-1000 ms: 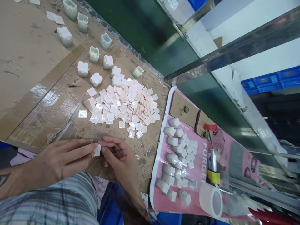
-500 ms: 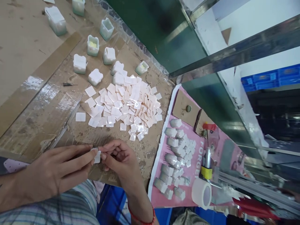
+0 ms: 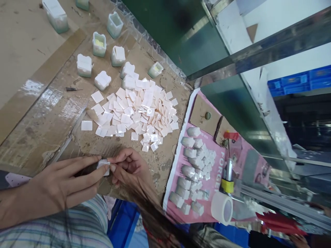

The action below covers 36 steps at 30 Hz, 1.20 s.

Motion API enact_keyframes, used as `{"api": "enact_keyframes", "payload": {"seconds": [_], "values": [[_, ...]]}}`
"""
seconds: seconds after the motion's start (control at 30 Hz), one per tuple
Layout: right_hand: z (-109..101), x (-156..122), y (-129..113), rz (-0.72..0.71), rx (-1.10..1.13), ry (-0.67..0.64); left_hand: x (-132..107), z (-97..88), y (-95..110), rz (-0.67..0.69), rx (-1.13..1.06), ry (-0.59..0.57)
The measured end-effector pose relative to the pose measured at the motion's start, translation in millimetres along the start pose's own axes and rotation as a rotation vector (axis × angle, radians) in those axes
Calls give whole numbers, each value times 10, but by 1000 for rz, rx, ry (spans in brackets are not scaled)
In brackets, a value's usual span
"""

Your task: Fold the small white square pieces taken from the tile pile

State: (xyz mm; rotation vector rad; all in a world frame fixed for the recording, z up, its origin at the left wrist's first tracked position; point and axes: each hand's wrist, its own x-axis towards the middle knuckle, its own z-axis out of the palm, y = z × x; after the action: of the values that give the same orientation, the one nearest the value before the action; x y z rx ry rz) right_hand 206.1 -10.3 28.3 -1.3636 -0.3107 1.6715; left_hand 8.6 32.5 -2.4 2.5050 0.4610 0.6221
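Near the front edge of the cardboard-covered table, I hold a small white box-like piece between both hands. My left hand comes from the left, its fingertips closed on the piece's left side and partly covering it. On the other side, my right hand pinches the piece's right edge between thumb and index finger, the other fingers curled in. Beyond the hands lies a heap of thin, pale, glossy square tiles. Several small whitish-green boxes stand behind it, some covered by white squares, others open-topped with yellow inside.
To the right, a pink sheet carries several white blocks, a roll of white tape and a tool with a yellow band. A dark needle-like tip lies on the cardboard. Green panels and a metal frame border the table.
The view has shifted slightly, so the table things sit a little higher and further left. More of the white piece shows between my fingers. Dark hair now hangs across my right forearm.
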Motion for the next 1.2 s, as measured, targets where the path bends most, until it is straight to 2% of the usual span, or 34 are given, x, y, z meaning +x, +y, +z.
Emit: {"api": "enact_keyframes", "payload": {"seconds": [0.07, 0.23, 0.3, 0.37, 0.5, 0.77, 0.9, 1.03, 1.1, 1.2], "values": [[7, 0, -6, -28, 22, 6, 57, -33, 9, 19, -2, 10], [5, -67, 24, -196, 102, 213, 67, -68, 35, 3, 12, -5], [7, -128, 98, -221, 65, 229, 43, -61, 56, -4, 31, -30], [20, -193, 191, -175, 22, 197, 38, -50, 74, -4, 39, -41], [54, -260, 288, -33, 46, 112, 94, -68, 89, 20, 90, 49], [44, -202, 122, 132, 123, -7, 161, -159, 91, 40, 142, 1], [59, -153, 142, 143, 112, -9, 103, -98, 65, -4, 91, -5], [62, -71, 121, 91, 94, -5, -7, -32, 9, -25, -40, -13], [52, -31, 75, 64, 81, -37, -39, -13, -3, -25, -71, -23], [27, -2, 12, 65, 33, -94, -39, 25, 23, -71, -58, 24]]}}
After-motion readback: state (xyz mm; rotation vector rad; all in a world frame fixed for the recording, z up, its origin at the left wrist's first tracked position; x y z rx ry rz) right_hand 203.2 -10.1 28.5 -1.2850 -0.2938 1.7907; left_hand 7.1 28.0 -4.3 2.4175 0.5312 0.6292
